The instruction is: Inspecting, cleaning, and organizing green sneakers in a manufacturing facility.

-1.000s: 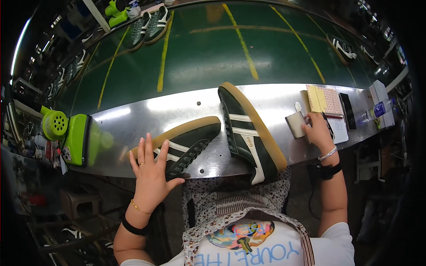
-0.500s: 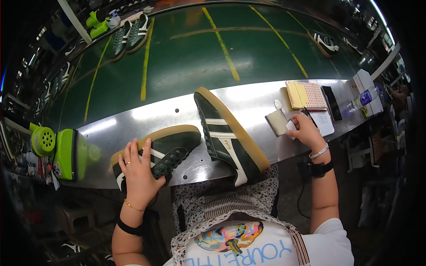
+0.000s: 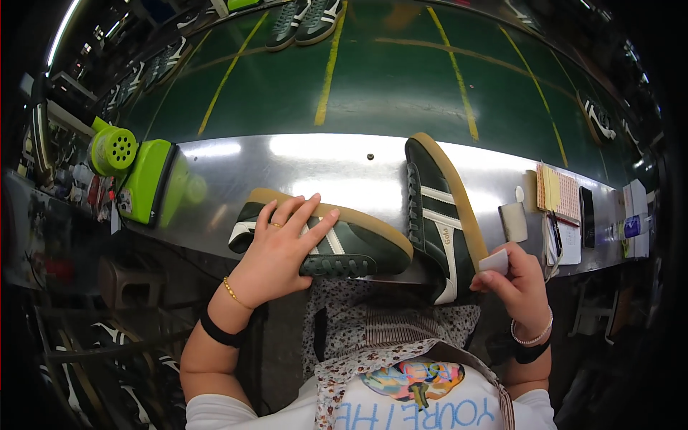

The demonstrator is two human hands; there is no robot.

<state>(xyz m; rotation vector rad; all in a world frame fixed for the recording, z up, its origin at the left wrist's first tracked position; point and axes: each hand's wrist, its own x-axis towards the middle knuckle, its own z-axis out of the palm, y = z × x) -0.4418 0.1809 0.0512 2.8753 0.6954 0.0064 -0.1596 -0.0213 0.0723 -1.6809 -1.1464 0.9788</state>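
Two dark green sneakers with white stripes and gum soles are on the metal ledge. My left hand (image 3: 279, 251) grips the left sneaker (image 3: 358, 236), which lies on its side, its laces toward me; my fingers cross its side to the sole edge. The other sneaker (image 3: 432, 193) also lies on its side, its toe pointing away and its heel toward me. Beside that heel, my right hand (image 3: 527, 287) pinches a small flat white piece (image 3: 494, 263) between thumb and fingers; its material is unclear. A beige block (image 3: 513, 222) lies farther off.
A green machine (image 3: 148, 179) stands at the left. At the right are notepads (image 3: 562, 193), a pen, a dark phone (image 3: 587, 215) and a bottle (image 3: 634, 226). Beyond the ledge, a green conveyor belt (image 3: 394, 86) with yellow lines carries more sneakers (image 3: 315, 21).
My right hand has drawn back from beside the beige block to the right sneaker's heel, carrying the white piece. My left hand has shifted its hold on the tilted left sneaker. The view has swung left.
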